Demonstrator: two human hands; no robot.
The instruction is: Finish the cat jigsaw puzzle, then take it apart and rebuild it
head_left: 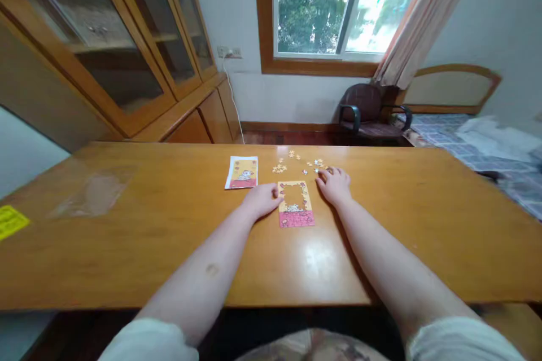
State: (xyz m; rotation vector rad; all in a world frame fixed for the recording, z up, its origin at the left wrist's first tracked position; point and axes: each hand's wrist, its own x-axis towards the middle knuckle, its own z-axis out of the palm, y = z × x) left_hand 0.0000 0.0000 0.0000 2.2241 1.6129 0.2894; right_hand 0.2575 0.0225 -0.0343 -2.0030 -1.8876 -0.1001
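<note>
A partly assembled jigsaw puzzle [296, 219] lies on the table, its border joined, its lower part pink and a gap in the middle showing bare wood. At its upper left edge rests my left hand [260, 201], fingers curled in and thumb side touching the border; whether anything is inside them is hidden. My right hand [336, 185] lies to the upper right of the puzzle, palm down with fingers slightly apart, fingertips at the loose puzzle pieces [317, 163]. More loose pieces [279, 168] lie above the puzzle. Left of it is a reference picture sheet [243, 174] with the same design.
The wooden table [169, 237] spans the view. On its left lie a clear plastic bag [99, 192] and a yellow label [12, 221]. Beyond are a glass-door cabinet [139, 107], a chair [366, 104] and a bed [449, 135].
</note>
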